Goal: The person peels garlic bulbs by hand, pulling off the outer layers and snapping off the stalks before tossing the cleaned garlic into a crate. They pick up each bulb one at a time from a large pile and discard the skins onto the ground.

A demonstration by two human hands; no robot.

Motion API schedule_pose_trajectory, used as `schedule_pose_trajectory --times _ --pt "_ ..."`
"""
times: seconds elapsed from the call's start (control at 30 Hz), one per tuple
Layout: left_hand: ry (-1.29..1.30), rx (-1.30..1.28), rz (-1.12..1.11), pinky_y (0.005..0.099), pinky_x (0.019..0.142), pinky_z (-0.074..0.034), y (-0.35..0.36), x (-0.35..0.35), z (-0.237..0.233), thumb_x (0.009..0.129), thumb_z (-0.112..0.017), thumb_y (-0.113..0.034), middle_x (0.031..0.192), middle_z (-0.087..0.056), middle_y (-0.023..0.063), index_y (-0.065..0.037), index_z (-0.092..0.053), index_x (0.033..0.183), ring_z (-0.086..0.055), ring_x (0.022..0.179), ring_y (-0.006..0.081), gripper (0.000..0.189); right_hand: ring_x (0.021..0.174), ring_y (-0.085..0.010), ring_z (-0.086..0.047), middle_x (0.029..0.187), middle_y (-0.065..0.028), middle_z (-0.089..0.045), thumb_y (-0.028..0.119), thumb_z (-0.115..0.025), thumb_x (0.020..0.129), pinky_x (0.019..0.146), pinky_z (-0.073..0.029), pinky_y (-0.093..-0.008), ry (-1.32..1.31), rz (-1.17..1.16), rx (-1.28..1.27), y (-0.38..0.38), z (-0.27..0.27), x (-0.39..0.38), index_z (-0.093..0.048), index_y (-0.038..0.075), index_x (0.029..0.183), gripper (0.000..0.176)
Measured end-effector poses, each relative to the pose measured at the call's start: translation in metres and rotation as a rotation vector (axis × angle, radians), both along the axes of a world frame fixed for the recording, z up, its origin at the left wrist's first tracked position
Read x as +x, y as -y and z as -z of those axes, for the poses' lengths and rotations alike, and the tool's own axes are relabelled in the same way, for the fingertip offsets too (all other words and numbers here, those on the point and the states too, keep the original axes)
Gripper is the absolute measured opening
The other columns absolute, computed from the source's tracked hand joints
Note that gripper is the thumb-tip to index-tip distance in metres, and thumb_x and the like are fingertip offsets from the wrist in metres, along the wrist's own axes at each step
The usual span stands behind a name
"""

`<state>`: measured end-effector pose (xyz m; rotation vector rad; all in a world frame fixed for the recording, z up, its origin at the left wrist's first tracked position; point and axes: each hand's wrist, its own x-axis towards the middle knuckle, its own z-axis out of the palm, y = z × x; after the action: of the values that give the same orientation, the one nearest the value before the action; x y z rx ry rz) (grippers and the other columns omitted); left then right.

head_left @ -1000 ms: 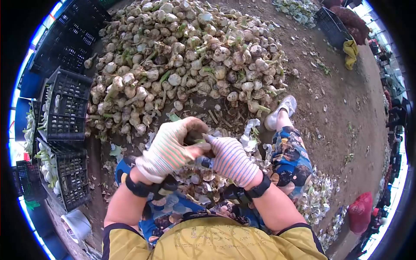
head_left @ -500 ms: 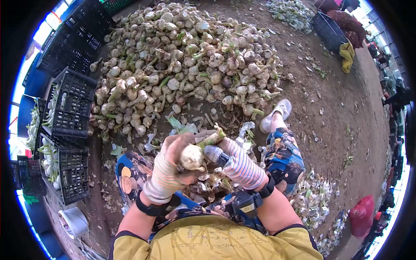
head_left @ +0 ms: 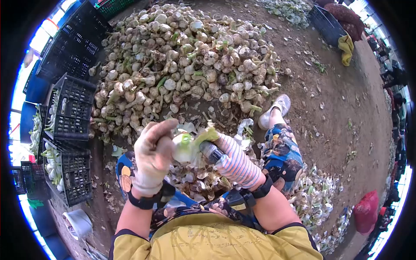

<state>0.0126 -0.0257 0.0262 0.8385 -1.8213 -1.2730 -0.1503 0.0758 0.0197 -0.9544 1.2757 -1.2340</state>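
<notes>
A pale garlic bulb (head_left: pixel 185 148) with a greenish patch and a short ragged stem is between my hands, above my lap. My right hand (head_left: pixel 227 158), in a striped knit glove with a dark cover on the thumb, is closed round the stem end. Against the bulb's left side is my left hand (head_left: pixel 154 151), in a pale soiled glove, its fingers bent and partly blurred; they seem to grip the bulb's edge. Loose garlic skins (head_left: pixel 199 180) lie below between my legs. Ahead is a large heap of unpeeled garlic bulbs (head_left: pixel 186 65) with stems.
Black crates (head_left: pixel 71 108) stand at the left, some with trimmed garlic (head_left: pixel 53 167) inside. A white bucket (head_left: pixel 79 223) is at lower left. Peeled skins (head_left: pixel 316 190) and a red sack (head_left: pixel 366 212) lie at the right. A dark crate (head_left: pixel 327 28) stands at the far right.
The bulb has turned and shows a whiter, greener face. My left hand has shifted left and up from around the bulb to its side. My right hand keeps the stem.
</notes>
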Motion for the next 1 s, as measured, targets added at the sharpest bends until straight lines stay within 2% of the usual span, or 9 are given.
schedule_pose_trajectory --times 0.13,0.27,0.4,0.47,0.6,0.67,0.8,0.9,1.0 --pt "0.199 -0.365 0.139 0.0278 0.062 -0.048 -0.011 -0.008 -0.011 0.065 -0.076 -0.005 0.080 -0.061 0.0079 -0.008 -0.067 0.090 -0.061 0.073 0.0194 0.026 0.070 -0.0147 -0.055 0.076 -0.0085 -0.061 0.011 -0.046 0.086 0.066 -0.046 -0.0309 -0.102 0.119 -0.225 0.007 0.005 0.009 -0.058 0.001 0.100 0.021" --pt "-0.312 0.531 0.318 0.0263 0.067 -0.047 -0.016 -0.002 -0.014 0.074 -0.076 -0.028 0.081 -0.062 0.0061 -0.001 -0.066 0.081 -0.059 0.075 0.0157 0.030 0.068 -0.0322 -0.061 0.073 -0.0188 -0.061 0.010 -0.049 0.081 0.062 -0.048 -0.0352 -0.325 0.191 -0.091 0.017 0.019 -0.007 -0.058 0.003 0.097 0.019" --pt "-0.492 0.709 0.058 0.0264 0.069 -0.048 -0.013 -0.005 -0.015 0.075 -0.074 -0.036 0.083 -0.061 0.0055 0.000 -0.062 0.094 -0.059 0.075 0.0147 0.042 0.072 -0.0393 -0.059 0.076 -0.0191 -0.061 0.009 -0.059 0.065 0.064 -0.049 -0.0422 -0.629 -0.306 -0.429 0.007 0.045 0.018 -0.060 0.006 0.094 0.029" --pt "-0.603 0.840 -0.089 0.0260 0.062 -0.052 0.001 0.001 -0.005 0.079 -0.071 -0.033 0.084 -0.061 0.0042 -0.002 -0.058 0.102 -0.061 0.072 0.0141 0.041 0.084 -0.0307 -0.060 0.089 -0.0116 -0.063 0.014 -0.064 0.066 0.079 -0.047 -0.0363 -0.164 -0.459 -0.334 0.005 0.005 0.012 -0.061 0.008 0.091 0.026" --pt "-0.563 0.845 -0.323 0.0156 0.048 -0.049 0.017 0.024 0.021 0.086 -0.063 -0.024 0.085 -0.061 0.0007 -0.005 -0.058 0.107 -0.060 0.065 0.0072 0.028 0.087 -0.0217 -0.061 0.097 -0.0100 -0.061 0.022 -0.066 0.077 0.079 -0.048 -0.0325 0.696 -0.023 -0.326 0.005 0.038 0.003 -0.054 0.001 0.104 0.036" --pt "-0.615 0.885 -0.394 0.0172 0.053 -0.052 0.023 0.037 0.028 0.088 -0.061 -0.023 0.084 -0.061 0.0006 -0.006 -0.059 0.105 -0.061 0.066 0.0073 0.025 0.089 -0.0208 -0.061 0.102 -0.0104 -0.060 0.008 -0.057 0.082 0.082 -0.048 -0.0323 0.510 0.210 -0.157 0.001 0.019 0.006 -0.050 0.002 0.112 0.031" --pt "-0.671 0.757 -0.563 0.0307 0.069 -0.057 0.050 0.092 0.040 0.086 -0.061 -0.030 0.101 -0.064 0.0047 -0.008 -0.058 0.109 -0.064 0.089 0.0168 0.032 0.077 -0.0288 -0.064 0.079 -0.0159 -0.064 0.012 -0.062 0.074 0.067 -0.050 -0.0389 -0.999 -0.455 0.071 0.017 0.045 0.018 -0.053 0.001 0.107 0.037" --pt "-0.742 0.496 -0.818 0.0193 0.057 -0.053 0.086 0.171 0.016 0.088 -0.059 -0.027 0.096 -0.065 0.0055 -0.005 -0.059 0.102 -0.064 0.076 0.0124 0.026 0.071 -0.0355 -0.061 0.076 -0.0172 -0.063 0.013 -0.064 0.069 0.062 -0.049 -0.0422 -1.101 -0.802 0.195 0.010 0.055 0.036 -0.056 0.004 0.101 0.034" --pt "-1.136 0.160 -0.989 0.0184 0.053 -0.051 0.140 0.306 0.010 0.089 -0.053 -0.017 0.084 -0.062 0.0106 0.002 -0.056 0.101 -0.060 0.065 0.0151 0.023 0.081 -0.0331 -0.059 0.082 -0.0142 -0.059 0.012 -0.063 0.066 0.069 -0.047 -0.0419 -1.034 -0.686 -0.073 0.005 0.053 0.042 -0.058 0.006 0.100 0.035"
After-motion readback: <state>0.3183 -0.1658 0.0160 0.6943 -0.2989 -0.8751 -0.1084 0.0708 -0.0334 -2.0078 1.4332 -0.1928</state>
